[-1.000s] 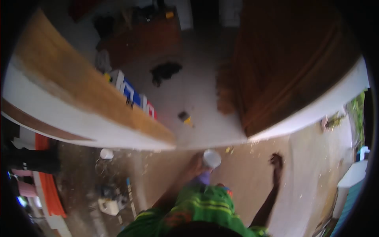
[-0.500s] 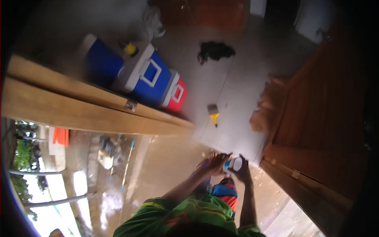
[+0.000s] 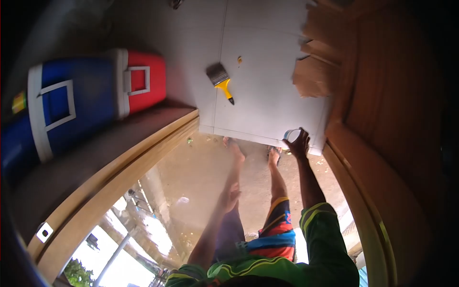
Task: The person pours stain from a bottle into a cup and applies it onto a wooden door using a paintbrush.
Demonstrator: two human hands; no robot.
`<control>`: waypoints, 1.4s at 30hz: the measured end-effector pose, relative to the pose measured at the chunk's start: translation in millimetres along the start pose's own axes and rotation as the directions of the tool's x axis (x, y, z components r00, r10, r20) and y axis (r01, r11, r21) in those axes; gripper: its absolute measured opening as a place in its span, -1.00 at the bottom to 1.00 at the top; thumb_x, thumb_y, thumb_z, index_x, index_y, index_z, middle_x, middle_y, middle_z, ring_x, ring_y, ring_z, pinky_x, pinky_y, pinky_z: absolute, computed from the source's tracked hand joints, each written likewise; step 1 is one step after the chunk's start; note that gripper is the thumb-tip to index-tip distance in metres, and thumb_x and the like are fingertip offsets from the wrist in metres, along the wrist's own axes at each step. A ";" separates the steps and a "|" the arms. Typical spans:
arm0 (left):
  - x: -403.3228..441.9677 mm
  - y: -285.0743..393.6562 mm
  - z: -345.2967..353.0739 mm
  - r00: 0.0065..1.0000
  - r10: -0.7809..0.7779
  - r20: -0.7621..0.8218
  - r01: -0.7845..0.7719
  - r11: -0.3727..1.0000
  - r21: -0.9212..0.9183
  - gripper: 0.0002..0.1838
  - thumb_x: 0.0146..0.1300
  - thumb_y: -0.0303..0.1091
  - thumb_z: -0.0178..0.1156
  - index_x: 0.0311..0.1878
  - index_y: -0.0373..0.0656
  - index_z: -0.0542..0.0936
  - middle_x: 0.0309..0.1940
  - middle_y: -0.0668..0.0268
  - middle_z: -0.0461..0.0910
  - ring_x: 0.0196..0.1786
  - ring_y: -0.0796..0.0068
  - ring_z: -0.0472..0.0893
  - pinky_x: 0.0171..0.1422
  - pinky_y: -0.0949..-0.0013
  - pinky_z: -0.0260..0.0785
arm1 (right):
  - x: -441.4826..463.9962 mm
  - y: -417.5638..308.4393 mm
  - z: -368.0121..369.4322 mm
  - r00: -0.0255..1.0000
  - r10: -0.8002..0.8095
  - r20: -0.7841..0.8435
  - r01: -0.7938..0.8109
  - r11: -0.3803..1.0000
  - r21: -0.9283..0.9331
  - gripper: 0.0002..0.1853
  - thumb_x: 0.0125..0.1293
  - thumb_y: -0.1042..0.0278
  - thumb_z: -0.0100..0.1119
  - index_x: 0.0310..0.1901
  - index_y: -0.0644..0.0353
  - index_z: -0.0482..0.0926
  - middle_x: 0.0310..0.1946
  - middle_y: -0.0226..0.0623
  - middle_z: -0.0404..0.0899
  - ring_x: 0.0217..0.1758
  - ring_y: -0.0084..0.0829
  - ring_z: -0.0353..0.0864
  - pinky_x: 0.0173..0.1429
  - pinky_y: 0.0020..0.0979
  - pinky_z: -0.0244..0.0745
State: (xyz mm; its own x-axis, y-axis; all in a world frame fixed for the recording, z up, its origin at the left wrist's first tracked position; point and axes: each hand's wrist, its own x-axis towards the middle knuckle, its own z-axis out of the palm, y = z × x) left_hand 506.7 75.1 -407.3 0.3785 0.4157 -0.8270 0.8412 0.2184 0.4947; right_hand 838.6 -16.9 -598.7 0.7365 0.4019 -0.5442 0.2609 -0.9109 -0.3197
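Note:
My right hand (image 3: 301, 144) is closed around a small round white container (image 3: 291, 136) with some blue on its side, held low near the edge of the grey tiled floor. Its contents do not show. My left hand (image 3: 233, 195) rests against my left knee, fingers lying along it and nothing seen in them. Beyond both hands, a wide paintbrush (image 3: 223, 85) with dark bristles and a yellow handle lies on the tiles.
Wooden door frame posts (image 3: 158, 153) stand at both sides, with a brown wooden door (image 3: 382, 110) at right. Blue (image 3: 91, 91) and red (image 3: 152, 79) coolers are at left. Torn brown cardboard (image 3: 313, 76) lies by the door. My feet (image 3: 274, 155) are at the threshold.
My hands were together at the container; now the left has gone down to my knee while the right keeps hold of it. The view has moved closer to the doorway and paintbrush.

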 end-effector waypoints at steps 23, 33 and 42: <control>50.1 392.7 -514.2 -0.454 0.639 -0.621 -0.152 0.631 0.760 0.01 0.23 -0.15 0.27 0.50 -0.43 -0.14 0.43 -0.40 -0.11 0.49 -0.39 -0.05 0.51 -0.21 -0.13 | -160.7 64.8 -55.2 0.983 -0.091 -0.162 0.068 0.987 -0.143 -0.12 0.23 0.15 0.20 0.50 0.23 0.01 0.40 0.11 0.18 0.45 0.11 0.12 0.51 0.07 -0.04; -20.0 429.3 -666.8 -0.662 0.404 -0.631 -0.067 0.807 0.587 0.26 0.04 0.19 0.36 0.48 -0.50 -0.15 0.40 -0.36 0.01 0.42 -0.31 0.13 0.46 -0.19 0.02 | -354.0 66.2 -111.3 0.917 0.398 0.032 -0.396 0.917 -0.042 -0.37 0.15 0.31 0.21 0.29 0.18 0.33 0.08 0.13 0.44 0.17 0.11 0.40 0.29 0.07 0.24; 17.8 365.6 -740.9 -0.332 0.213 -0.919 -0.762 0.514 0.394 -0.20 0.07 -0.04 0.40 0.17 -0.45 0.28 -0.09 0.02 0.52 -0.13 0.04 0.61 -0.04 0.13 0.49 | -396.0 60.6 -95.3 0.961 0.276 0.019 -0.277 0.958 0.070 -0.47 0.13 0.33 0.22 0.19 0.21 0.44 -0.04 0.10 0.52 0.08 0.08 0.49 0.20 0.02 0.36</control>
State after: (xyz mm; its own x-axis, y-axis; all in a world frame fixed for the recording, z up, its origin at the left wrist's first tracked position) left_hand 534.7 816.5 -43.3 -0.3012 0.7202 0.6250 0.2965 -0.5523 0.7792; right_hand 622.3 -240.2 -328.7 0.7680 0.1363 -0.6258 0.0027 -0.9778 -0.2097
